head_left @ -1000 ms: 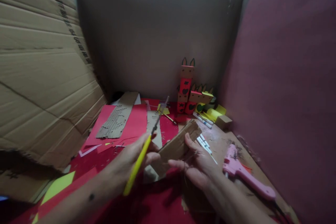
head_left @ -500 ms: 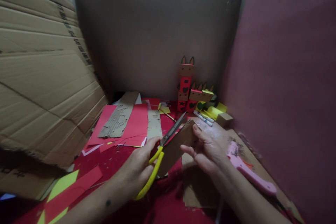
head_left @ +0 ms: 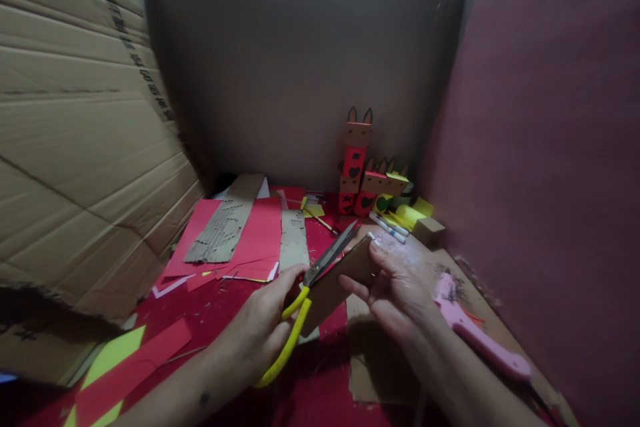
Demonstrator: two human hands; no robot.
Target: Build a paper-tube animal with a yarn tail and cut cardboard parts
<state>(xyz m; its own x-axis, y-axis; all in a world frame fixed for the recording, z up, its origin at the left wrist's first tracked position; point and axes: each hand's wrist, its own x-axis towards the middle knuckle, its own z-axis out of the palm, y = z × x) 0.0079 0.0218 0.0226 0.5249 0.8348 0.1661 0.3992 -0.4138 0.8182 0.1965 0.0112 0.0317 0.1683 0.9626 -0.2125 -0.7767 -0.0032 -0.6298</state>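
My left hand is closed around the yellow handles of a pair of scissors, its blades pointing up and to the right. The blades are nearly together and lie along the upper edge of a brown cardboard piece. My right hand grips that cardboard near its upper right corner, thumb on the edge and fingers underneath. The piece is tilted, and its left end sits behind the scissors, partly hidden. Below it, another flat cardboard piece lies on the red surface.
A pink glue gun lies at the right. Cardboard and red paper animal figures stand at the back, near markers. Red paper sheets and a corrugated strip lie left. A large cardboard panel leans at left.
The cardboard piece has turned slightly and its right end has dropped a little. Both hands have shifted slightly, still holding the scissors and the cardboard.
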